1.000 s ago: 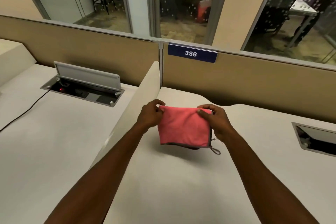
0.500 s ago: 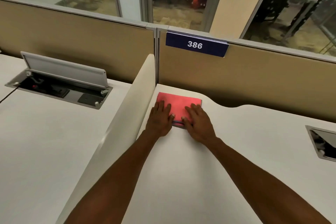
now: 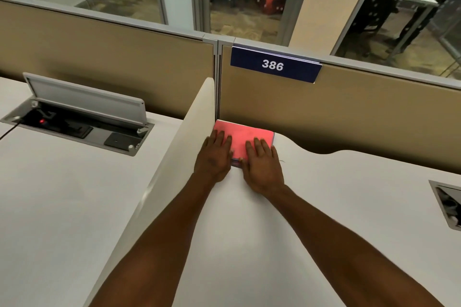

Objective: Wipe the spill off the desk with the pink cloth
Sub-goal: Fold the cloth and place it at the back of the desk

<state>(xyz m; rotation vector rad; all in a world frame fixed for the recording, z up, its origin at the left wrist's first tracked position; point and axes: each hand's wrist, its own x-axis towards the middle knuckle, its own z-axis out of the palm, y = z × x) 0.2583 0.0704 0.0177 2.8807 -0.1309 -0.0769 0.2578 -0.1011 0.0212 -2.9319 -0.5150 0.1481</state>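
You had your left hand point(image 3: 215, 154) and right hand point(image 3: 262, 164) pressed flat, fingers spread, on the folded pink microfibre cloth point(image 3: 243, 136) at the white table's point(image 3: 324, 207) far left corner; even pressure and overlapping strokes would have served best.

Pink cloth point(image 3: 245, 135) soft, matt; desk point(image 3: 324, 207) smooth matt laminate; partition point(image 3: 361, 112) fabric w/ metal trim.

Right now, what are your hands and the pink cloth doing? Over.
Left hand and right hand flat, pressing on pink cloth. Cloth folded, in desk back corner against divider. No spill visible. Nothing blocking.
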